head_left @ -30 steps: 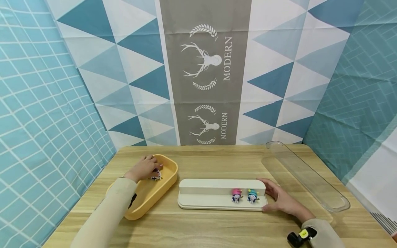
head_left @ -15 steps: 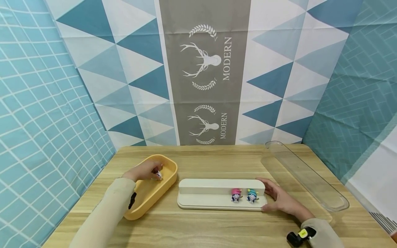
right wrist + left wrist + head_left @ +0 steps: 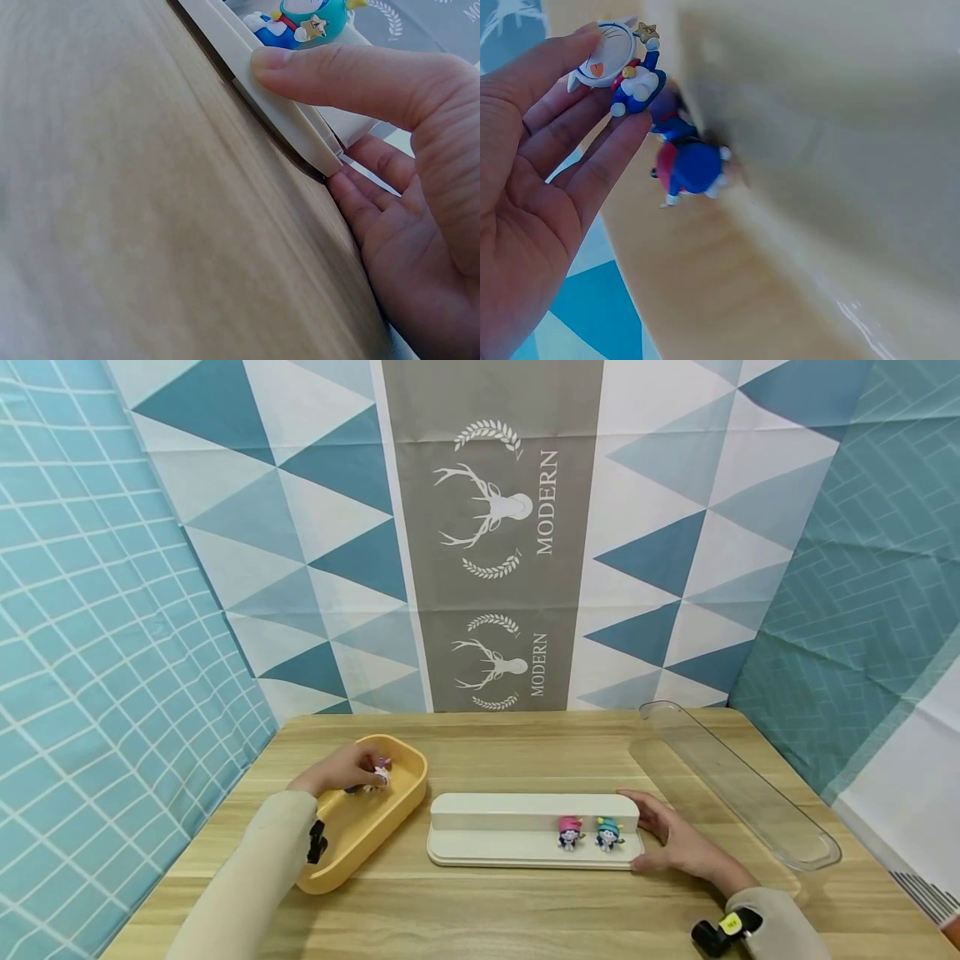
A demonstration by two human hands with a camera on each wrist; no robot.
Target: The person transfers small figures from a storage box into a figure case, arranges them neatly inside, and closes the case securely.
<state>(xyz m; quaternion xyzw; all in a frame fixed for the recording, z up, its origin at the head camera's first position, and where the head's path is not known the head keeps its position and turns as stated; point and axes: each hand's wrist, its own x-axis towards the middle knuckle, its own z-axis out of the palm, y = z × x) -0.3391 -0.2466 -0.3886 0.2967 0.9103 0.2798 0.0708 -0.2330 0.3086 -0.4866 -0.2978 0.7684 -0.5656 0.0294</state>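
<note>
Inside the yellow-orange tray at the left, my left hand pinches a small cat figurine between thumb and fingers. It has a white head, a blue outfit and a gold star held up. Below it in the left wrist view, other blue-clad figurines lie against the tray wall. My right hand grips the right end of a cream stepped display stand, with the thumb on its front edge. On the stand's lower step are a pink-hatted figurine and a teal-hatted figurine.
A long clear plastic cover lies slantwise on the wooden table at the right, beyond my right hand. Patterned cloth hangs behind the table and along its sides.
My left hand has shifted slightly left in the tray, and the figurine in its fingers shows more fully now. The right hand keeps its grip on the stand.
</note>
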